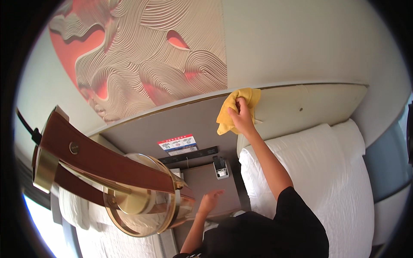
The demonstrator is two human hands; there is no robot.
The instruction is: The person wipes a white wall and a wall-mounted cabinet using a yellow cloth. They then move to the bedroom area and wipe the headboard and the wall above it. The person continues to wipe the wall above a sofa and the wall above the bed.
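My right hand (241,118) grips a yellow cloth (227,113) and presses it against the upper part of the headboard panel (206,113), at the seam between its brown section and the cream padded headboard (284,113). The cloth reaches up to the panel's top ledge. Lower down, my left hand (211,201) hangs over the brown nightstand (201,180) with fingers loosely spread and nothing in them. A small grey box (222,172) with a dark handset and white items stands on the nightstand.
A pendant lamp (142,200) with brown straps, glass and brass hangs close at the left. White beds lie on the right (309,171) and lower left (113,242). A sign with writing (177,145) sits above a black socket strip (193,155). Relief wall art (145,54) rises above.
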